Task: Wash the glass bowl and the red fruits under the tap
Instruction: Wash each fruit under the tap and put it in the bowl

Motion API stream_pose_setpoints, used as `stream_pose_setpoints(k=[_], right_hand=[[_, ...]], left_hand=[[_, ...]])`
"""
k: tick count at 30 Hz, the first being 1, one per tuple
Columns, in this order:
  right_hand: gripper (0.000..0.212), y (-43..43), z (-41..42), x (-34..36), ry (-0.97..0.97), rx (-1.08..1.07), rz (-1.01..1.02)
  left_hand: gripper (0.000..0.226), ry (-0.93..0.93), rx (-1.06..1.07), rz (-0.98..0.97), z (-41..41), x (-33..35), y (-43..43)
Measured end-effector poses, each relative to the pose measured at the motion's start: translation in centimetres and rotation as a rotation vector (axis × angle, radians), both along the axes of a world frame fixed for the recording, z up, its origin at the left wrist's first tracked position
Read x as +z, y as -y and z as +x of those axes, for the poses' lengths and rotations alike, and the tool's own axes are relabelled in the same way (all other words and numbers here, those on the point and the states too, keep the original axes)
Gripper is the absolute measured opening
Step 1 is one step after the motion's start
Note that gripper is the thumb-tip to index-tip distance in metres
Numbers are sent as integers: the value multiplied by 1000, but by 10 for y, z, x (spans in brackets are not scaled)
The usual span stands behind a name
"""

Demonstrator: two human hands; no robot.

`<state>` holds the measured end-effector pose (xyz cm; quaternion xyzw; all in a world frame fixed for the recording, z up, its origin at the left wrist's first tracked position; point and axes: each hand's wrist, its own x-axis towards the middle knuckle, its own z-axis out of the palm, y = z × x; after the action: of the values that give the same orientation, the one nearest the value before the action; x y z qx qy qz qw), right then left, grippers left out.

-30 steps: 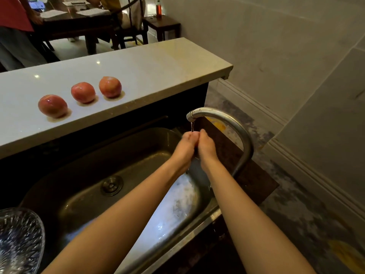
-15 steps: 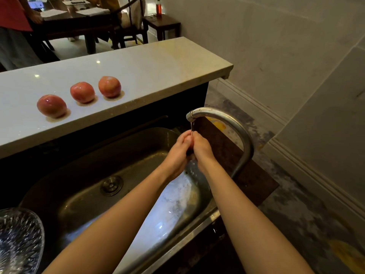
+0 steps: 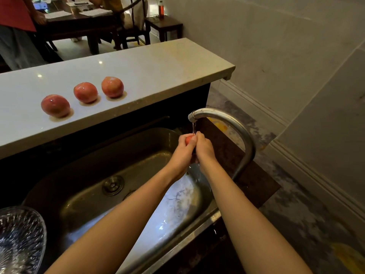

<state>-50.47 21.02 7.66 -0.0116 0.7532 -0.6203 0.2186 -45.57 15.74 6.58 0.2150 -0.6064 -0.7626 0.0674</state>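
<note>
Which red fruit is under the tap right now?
The red fruit held between the left hand and right hand, beneath the tap. The other three fruits sit in a row on the white counter.

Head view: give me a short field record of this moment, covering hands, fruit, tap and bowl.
hands: left hand and right hand hold one red fruit between them
tap: tap on, thin water stream falling onto the held fruit, over the sink
counter: left fruit, middle fruit, right fruit in a row on the counter, apart
bowl: glass bowl at lower left, cut off, untouched
</note>
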Motion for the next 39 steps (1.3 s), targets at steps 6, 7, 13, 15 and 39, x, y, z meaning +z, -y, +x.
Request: stream_pose_setpoints(k=[6,7,13,15,39], right_hand=[[37,-15,0,-9,-33,205,-143],[37,-16,0,-13,-44,256,-158],[26,-14,12,-28,-162,249,-76],[38,-9,10,-28,-67,112,-129],[37,-7,3,-12,-118,-141,-42]], left_hand=[[36,-73,38,-131,-3,2,1],[40,-100,61,-126,-5,3,3],[62,93,40,-163,-8,0,14],[56,88,13,-149,-7,-4,10],[56,125,110,132,-5,-10,-18]])
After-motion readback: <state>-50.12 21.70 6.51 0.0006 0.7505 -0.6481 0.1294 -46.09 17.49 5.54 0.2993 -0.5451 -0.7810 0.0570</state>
